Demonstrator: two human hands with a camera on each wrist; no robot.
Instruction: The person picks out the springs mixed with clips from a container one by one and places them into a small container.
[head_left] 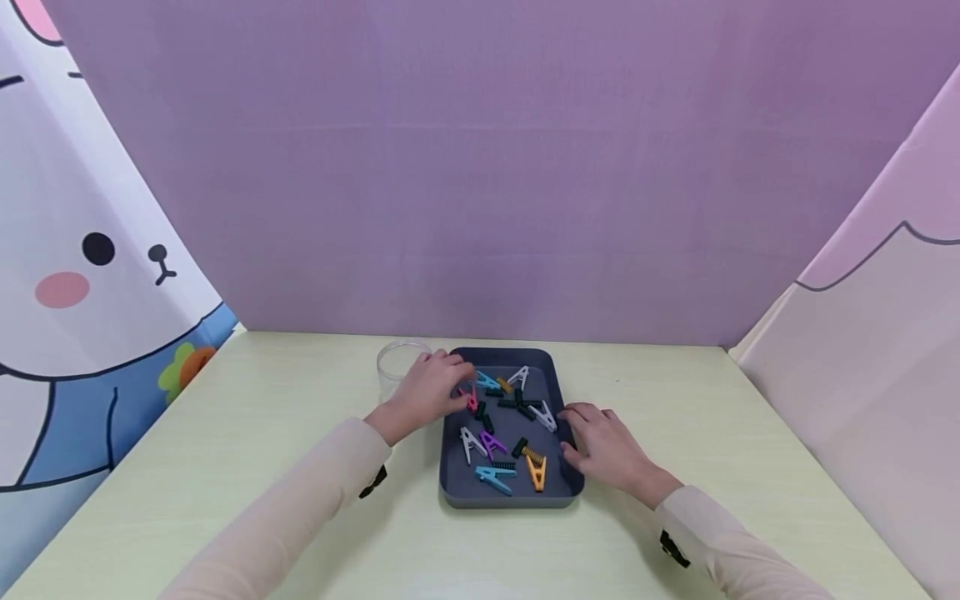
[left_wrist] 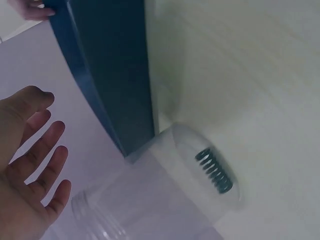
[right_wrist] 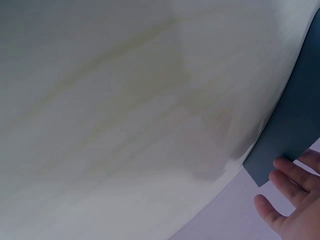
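Observation:
A dark grey tray (head_left: 512,502) holds several coloured plastic clips and coil springs. My left hand (head_left: 426,390) hovers over its left rim, fingers loosely spread, with a red clip (head_left: 472,402) just by the thumb. Nothing shows between those fingers in the left wrist view. Beside and partly behind that hand stands a clear jar (head_left: 390,371) with a dark green spring (left_wrist: 215,171) on its bottom. At the tray's right side my right hand (head_left: 611,450) rests with fingertips on the wall and rim, the fingers (right_wrist: 295,175) slightly bent.
Within the tray are a purple clip (head_left: 491,444), a light blue clip (head_left: 495,478), an orange clip (head_left: 536,472), a white clip (head_left: 470,443) and several dark springs. A purple cloth (head_left: 510,208) rises behind the pale table (head_left: 675,392); printed cloths hang on both sides.

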